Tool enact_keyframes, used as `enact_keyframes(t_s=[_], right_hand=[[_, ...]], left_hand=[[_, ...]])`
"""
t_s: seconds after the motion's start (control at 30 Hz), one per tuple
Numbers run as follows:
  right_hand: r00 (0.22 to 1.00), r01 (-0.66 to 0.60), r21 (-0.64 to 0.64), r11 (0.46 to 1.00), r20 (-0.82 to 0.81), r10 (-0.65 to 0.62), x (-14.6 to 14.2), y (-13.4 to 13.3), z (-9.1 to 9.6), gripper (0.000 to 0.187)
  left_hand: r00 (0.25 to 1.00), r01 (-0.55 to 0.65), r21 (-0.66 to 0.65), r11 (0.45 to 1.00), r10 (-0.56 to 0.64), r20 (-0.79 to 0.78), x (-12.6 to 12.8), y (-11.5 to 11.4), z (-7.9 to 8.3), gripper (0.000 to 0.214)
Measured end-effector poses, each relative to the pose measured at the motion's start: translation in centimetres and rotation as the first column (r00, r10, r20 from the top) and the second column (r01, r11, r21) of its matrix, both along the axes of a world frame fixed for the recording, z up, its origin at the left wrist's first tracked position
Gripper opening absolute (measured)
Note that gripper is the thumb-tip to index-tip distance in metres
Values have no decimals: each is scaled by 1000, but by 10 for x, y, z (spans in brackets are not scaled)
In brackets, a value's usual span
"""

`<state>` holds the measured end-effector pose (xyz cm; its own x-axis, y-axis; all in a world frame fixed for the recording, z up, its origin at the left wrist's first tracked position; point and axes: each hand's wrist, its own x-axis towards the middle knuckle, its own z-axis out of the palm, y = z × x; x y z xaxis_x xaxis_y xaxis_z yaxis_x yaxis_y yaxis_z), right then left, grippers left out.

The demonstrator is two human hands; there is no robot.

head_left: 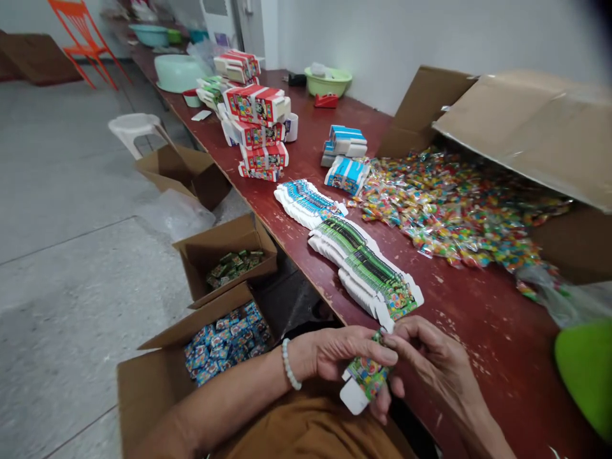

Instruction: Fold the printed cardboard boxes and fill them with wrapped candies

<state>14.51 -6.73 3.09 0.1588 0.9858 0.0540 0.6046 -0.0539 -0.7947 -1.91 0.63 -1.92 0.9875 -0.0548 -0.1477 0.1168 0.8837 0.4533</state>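
Both hands hold one small green printed carton [366, 377] just below the table's front edge. My left hand [335, 352], with a pale bead bracelet on the wrist, pinches its top. My right hand [425, 363] wraps its fingers round the carton's right side. A white flap hangs open at the carton's lower end. Right above the hands, a fanned row of flat green cartons [368, 268] lies on the dark red table [482, 331], with a row of flat blue cartons [306, 201] beyond it. A heap of small colourful wrapped sweets [459, 210] spreads out to the right.
A large tipped cardboard box [535, 127] opens over the sweets. On the floor at left stand boxes holding filled blue cartons [224, 341] and green cartons [234, 264], plus another cardboard box [186, 169]. Stacks of red cartons [258, 127], basins, a white stool [134, 124] and an orange chair [83, 35] lie further off.
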Motion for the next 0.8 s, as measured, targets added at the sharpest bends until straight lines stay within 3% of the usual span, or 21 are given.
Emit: enact_keyframes(t_s=[0.13, 0.27, 0.4, 0.5, 0.57, 0.67, 0.73, 0.8], right_hand=[[982, -108, -235, 966, -178, 66, -4, 9, 4, 35], [922, -211, -242, 947, -372, 110, -8, 16, 10, 32], [720, -405, -216, 888, -674, 165, -7, 18, 16, 32], [628, -576, -197, 793, -728, 276, -4, 19, 21, 48], [644, -620, -203, 758, -683, 345, -2, 20, 25, 72], [732, -565, -197, 801, -568, 377, -3, 22, 26, 104], [782, -485, -168, 858, -523, 339, -4, 25, 22, 105], [835, -364, -173, 915, -495, 239, -3, 28, 13, 88]], left_hand=[[990, -109, 66, 992, 115, -85, -8, 8, 7, 43], [978, -160, 153, 975, 177, -109, -14, 17, 15, 46], [978, -112, 222, 969, 147, -148, -17, 24, 26, 49], [974, -22, 284, 959, 85, -210, -15, 23, 32, 49], [970, -30, 358, 933, 113, -213, -13, 22, 33, 45], [935, -102, 557, 824, 271, -230, -11, 23, 32, 50], [879, -132, 673, 728, 399, -259, -10, 26, 34, 53], [831, -193, 714, 672, 499, -245, -9, 28, 41, 46]])
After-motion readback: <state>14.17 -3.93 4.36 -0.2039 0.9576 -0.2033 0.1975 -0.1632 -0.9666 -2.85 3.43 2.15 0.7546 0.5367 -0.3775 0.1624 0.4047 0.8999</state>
